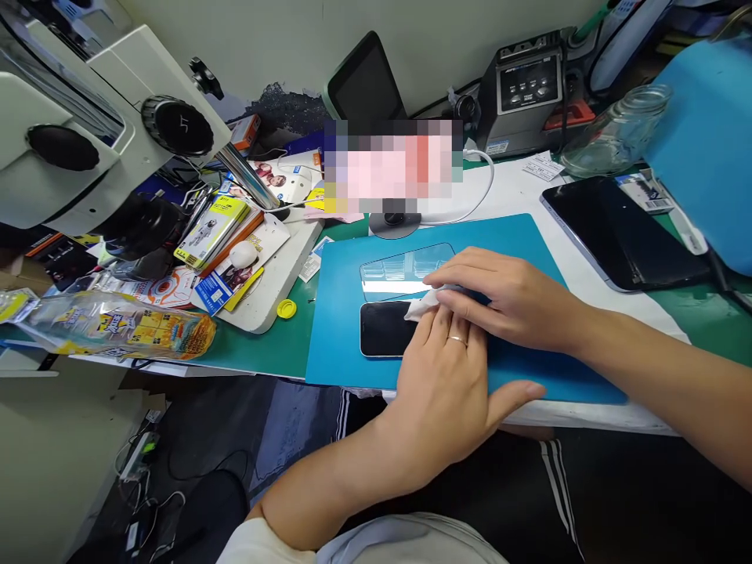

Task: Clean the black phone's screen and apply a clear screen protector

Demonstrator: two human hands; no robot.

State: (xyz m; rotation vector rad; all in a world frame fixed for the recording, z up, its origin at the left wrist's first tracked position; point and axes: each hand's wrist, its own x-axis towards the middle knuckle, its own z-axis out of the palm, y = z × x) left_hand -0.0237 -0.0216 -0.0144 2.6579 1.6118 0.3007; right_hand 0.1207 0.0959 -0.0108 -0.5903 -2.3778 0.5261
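A smartphone (385, 329) with a dark screen lies flat on a blue mat (346, 274), its right part covered by my hands. My left hand (446, 384), with a ring on one finger, rests palm down across it; the thumb sticks out to the right and the fingertips are partly hidden. A crumpled white wipe (424, 304) is pinched under the fingers of my right hand (505, 301), which comes in from the right and touches the left fingers. Just behind the phone lies a clear glass screen protector (405, 270) with a dark outline.
At left stand a microscope (176, 125) and a plastic bottle (117, 325) on its side, with small boxes (215, 227) between them. A yellow cap (286, 309) is near the mat. A larger dark phone (623, 231), a glass jar (616, 129) and a soldering station (522, 94) are at right.
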